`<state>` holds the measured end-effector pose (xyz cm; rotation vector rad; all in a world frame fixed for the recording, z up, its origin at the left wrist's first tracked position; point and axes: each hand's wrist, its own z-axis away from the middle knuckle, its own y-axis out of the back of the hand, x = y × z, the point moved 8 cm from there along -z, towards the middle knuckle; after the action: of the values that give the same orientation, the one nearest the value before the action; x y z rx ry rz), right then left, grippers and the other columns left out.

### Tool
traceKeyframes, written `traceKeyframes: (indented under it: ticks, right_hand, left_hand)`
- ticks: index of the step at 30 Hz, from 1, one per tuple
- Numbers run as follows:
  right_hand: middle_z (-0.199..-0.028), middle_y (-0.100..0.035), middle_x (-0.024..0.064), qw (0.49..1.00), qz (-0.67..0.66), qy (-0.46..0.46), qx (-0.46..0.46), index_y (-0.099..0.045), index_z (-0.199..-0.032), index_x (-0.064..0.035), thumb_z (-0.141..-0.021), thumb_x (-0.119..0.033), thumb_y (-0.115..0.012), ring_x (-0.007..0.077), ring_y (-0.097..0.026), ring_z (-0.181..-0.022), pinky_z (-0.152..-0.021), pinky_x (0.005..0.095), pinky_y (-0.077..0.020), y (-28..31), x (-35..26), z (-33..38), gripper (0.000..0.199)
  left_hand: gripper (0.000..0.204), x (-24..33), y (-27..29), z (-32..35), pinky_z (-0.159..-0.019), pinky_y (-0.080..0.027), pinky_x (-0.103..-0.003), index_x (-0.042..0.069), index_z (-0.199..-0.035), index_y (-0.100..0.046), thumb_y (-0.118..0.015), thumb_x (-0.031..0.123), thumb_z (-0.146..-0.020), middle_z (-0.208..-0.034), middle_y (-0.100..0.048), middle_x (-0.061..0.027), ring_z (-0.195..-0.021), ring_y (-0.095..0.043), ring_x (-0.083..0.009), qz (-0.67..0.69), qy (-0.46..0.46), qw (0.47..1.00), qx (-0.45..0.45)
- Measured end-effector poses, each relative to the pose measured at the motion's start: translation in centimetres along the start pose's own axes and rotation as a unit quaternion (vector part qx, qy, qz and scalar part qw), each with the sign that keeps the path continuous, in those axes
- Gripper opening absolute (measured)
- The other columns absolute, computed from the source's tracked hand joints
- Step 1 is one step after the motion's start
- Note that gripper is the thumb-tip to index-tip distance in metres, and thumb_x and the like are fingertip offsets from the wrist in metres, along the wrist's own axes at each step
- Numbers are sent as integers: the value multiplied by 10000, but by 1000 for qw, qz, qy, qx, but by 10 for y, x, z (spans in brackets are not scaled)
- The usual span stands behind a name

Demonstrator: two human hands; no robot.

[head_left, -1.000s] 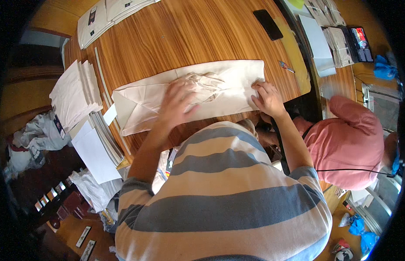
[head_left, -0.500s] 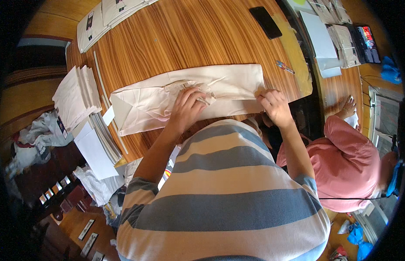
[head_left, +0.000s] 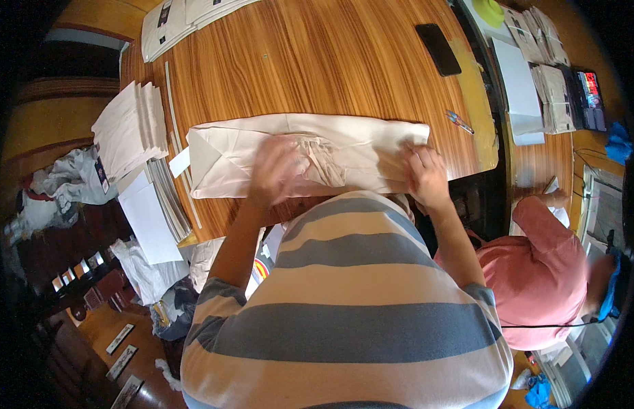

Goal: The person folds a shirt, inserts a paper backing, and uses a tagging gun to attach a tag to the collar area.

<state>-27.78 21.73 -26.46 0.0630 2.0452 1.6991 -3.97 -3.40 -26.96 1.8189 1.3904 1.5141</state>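
Observation:
A long cream garment (head_left: 225, 160), folded into a strip, lies across the wooden table in front of me. A bunched, gathered part (head_left: 324, 160) shows at its middle. Motion smears my left hand (head_left: 279, 170), which is over the garment just left of that gathered part, so its fingers cannot be read. At the garment's right end, my right hand (head_left: 426, 174) has its fingers curled together on the cloth edge. Their tips are partly hidden.
Folded cream garments are stacked at the far left (head_left: 174, 31) and left edge (head_left: 129, 123). A black phone (head_left: 438, 50) and pens (head_left: 460, 123) lie on the table (head_left: 317, 65). At the right, a person in pink (head_left: 535, 273) sits by another table.
The garment's near edge now lies straighter, and its gathered part is spread wider. My left hand has shifted slightly left and blurred. My right hand stays at the right end.

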Motion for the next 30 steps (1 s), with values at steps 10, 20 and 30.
traceKeyframes:
  ticks: [10, 20, 30]
  right_hand:
    - [-1695, -342, 228, 989, 73, -125, 39, -419, -1597, -7, -1048, -474, -532, 453, -283, -1578, -1267, 631, -205, -50, 34, -32, 729]
    - [-1162, -675, 204, 989, -146, 5, 29, -603, -1337, -24, -923, -293, -782, 386, -649, -1079, -934, 482, -522, -59, -137, -85, 525]
    - [-1548, -512, 190, 994, -80, -38, -66, -590, -1452, -84, -1004, -178, -607, 454, -478, -1415, -1150, 559, -410, -69, -104, -100, 459]
  left_hand:
    - [607, -88, 6, 28, -1304, -148, -570, 268, -1645, -415, -531, 412, -1067, -1764, -262, -26, -1623, -198, -366, -205, 190, 955, -98]
    - [643, -92, 8, 37, -1299, -140, -592, 237, -1654, -397, -542, 377, -1044, -1756, -279, -58, -1615, -204, -387, -178, 175, 966, -71]
    - [753, -88, 16, 43, -1279, -163, -630, 236, -1629, -449, -639, 550, -971, -1748, -285, -103, -1603, -213, -427, -145, 120, 982, -31]
